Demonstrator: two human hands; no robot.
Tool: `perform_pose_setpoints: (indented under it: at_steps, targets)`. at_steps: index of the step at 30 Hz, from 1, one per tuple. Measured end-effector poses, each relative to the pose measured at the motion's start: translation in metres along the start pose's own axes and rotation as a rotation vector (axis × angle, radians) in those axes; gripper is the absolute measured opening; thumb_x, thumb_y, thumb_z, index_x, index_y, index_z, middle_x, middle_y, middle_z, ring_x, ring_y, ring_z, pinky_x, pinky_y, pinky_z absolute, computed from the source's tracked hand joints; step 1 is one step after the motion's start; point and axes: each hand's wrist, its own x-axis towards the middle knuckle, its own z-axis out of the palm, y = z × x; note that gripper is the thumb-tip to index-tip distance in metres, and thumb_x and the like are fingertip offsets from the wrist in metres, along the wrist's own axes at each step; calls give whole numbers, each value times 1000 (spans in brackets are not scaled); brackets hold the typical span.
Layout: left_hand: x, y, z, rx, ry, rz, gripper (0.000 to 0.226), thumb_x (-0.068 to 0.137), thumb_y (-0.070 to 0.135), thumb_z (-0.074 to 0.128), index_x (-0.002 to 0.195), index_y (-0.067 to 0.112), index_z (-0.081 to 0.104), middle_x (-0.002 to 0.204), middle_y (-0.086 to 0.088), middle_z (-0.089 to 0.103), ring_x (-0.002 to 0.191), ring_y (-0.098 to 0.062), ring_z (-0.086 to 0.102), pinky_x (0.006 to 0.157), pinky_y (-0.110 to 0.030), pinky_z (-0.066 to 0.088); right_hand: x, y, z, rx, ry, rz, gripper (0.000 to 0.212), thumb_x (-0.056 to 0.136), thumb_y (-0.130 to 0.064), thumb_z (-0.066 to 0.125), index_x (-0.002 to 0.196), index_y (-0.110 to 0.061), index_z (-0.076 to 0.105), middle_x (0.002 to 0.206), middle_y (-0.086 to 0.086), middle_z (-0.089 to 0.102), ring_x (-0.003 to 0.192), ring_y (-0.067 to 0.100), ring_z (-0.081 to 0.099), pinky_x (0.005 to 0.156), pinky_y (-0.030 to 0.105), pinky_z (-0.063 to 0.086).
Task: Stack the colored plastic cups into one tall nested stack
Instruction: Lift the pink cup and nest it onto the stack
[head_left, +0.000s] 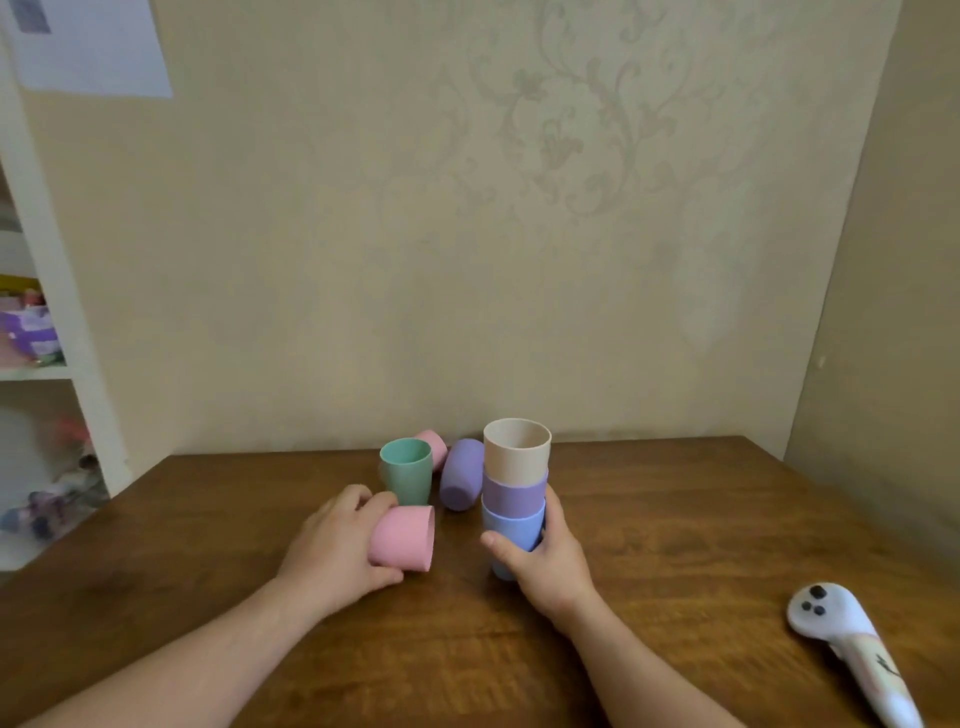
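A nested stack stands upright mid-table: a beige cup (516, 451) on top, a purple cup (513, 495) under it, a blue cup (511, 530) at the bottom. My right hand (545, 564) grips the blue cup from the right and below. My left hand (335, 545) holds a pink cup (402, 538) tipped on its side, mouth facing right. Behind it a green cup (406, 470) stands upright. A second pink cup (435, 446) lies partly hidden behind the green one. Another purple cup (461, 474) lies on its side between the green cup and the stack.
The wooden table (675, 519) ends at a beige wall just behind the cups. A white handle-shaped gadget with dark dots (852, 644) lies at the front right. White shelves with toys (36, 332) stand off the table's left side.
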Motion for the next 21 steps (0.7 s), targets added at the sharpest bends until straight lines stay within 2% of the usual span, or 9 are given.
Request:
perform_pose_setpoints:
  at_steps: [3, 6, 8, 10, 13, 16, 18, 21]
  targets:
    - [-2, -1, 10, 81, 22, 44, 86, 73, 73, 78, 146, 39, 47, 146, 12, 53, 136, -17, 48, 111, -38, 41, 0, 2, -1, 9, -1, 13, 98, 71, -50, 93, 153, -54, 40, 134, -29, 67, 119, -4, 67, 104, 33, 58]
    - [-2, 3, 15, 35, -35, -6, 81, 69, 80, 71, 133, 38, 45, 129, 9, 62, 122, -19, 55, 98, -39, 44, -1, 1, -2, 4, -4, 8, 93, 75, -47, 93, 150, -58, 40, 129, -37, 66, 118, -7, 66, 98, 25, 56]
    - [1, 3, 18, -32, -70, -48, 87, 66, 83, 69, 135, 37, 44, 126, 7, 66, 119, -22, 61, 93, -39, 47, -2, 0, -2, 2, -4, 10, 97, 73, -50, 93, 153, -56, 39, 132, -34, 66, 119, -4, 66, 101, 29, 57]
    - [4, 6, 16, -228, -55, -101, 91, 66, 83, 71, 140, 37, 45, 128, 6, 67, 115, -23, 66, 87, -39, 51, -2, -1, -1, -1, -4, 5, 99, 73, -52, 92, 156, -54, 37, 134, -32, 66, 120, -3, 66, 103, 32, 58]
    - [12, 26, -6, -725, 152, -160, 72, 76, 75, 74, 130, 31, 55, 126, 0, 71, 108, -24, 67, 82, -37, 53, -2, -1, -1, -12, 1, -4, 99, 75, -50, 92, 156, -54, 37, 134, -31, 66, 120, -5, 66, 104, 30, 57]
    - [27, 68, -43, -1093, 314, -92, 82, 70, 80, 68, 129, 26, 54, 125, -2, 70, 112, -20, 69, 82, -33, 52, -2, -1, -2, -20, 4, -4, 95, 74, -52, 91, 153, -57, 39, 132, -32, 68, 119, -5, 66, 104, 31, 57]
    - [35, 98, -68, -1229, 383, -36, 86, 67, 78, 68, 131, 25, 49, 125, 3, 69, 112, -12, 69, 83, -29, 53, -3, -1, -3, -27, 5, -5, 93, 74, -52, 91, 150, -60, 39, 131, -34, 67, 118, -6, 66, 103, 30, 56]
    - [45, 138, -87, -1271, 425, 41, 67, 82, 60, 79, 133, 32, 46, 123, 14, 68, 110, -1, 67, 87, -26, 53, -2, 4, -9, -23, 20, 8, 91, 74, -51, 91, 147, -64, 39, 127, -38, 67, 115, -10, 66, 101, 28, 56]
